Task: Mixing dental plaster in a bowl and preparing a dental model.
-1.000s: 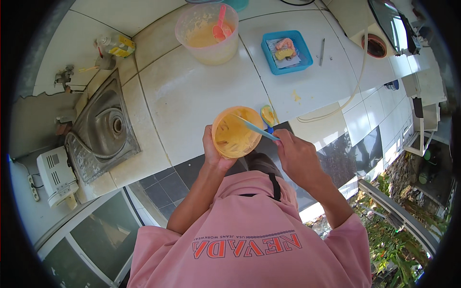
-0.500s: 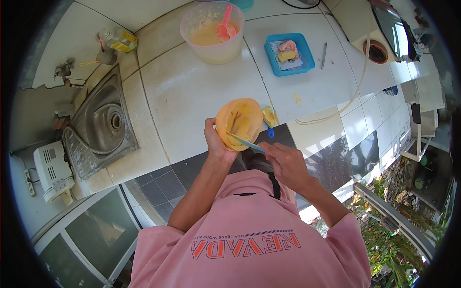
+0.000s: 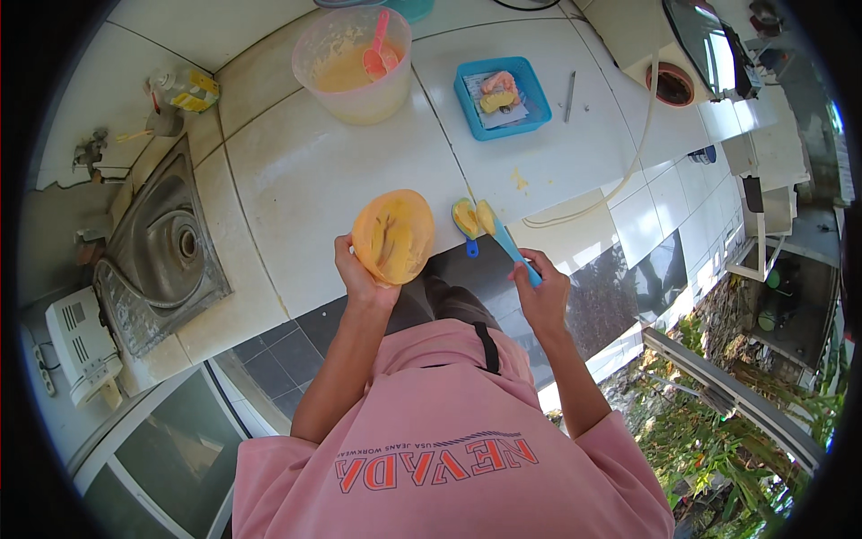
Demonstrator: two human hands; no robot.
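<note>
My left hand (image 3: 361, 277) grips an orange bowl (image 3: 395, 242) by its lower left side, tilted so its inside shows, smeared with yellow paste. My right hand (image 3: 544, 292) is closed around the handle of a light-blue spatula (image 3: 510, 247), which carries yellow paste at its far end. Just left of that end, a blue-handled spoon (image 3: 471, 248) holding more yellow paste lies at the counter's front edge. Whether the spatula touches this spoon I cannot tell.
A translucent tub (image 3: 359, 101) of pale batter, with a pink scoop (image 3: 378, 49) in it, stands at the back. Right of it sit a blue basket (image 3: 507, 130) with small pink and yellow items and a thin metal rod (image 3: 570, 97). A steel sink (image 3: 211, 278) lies left.
The spatula has left the bowl and moved right, over beside the blue-handled spoon. The bowl stays in my left hand. The whole view has shifted a little.
</note>
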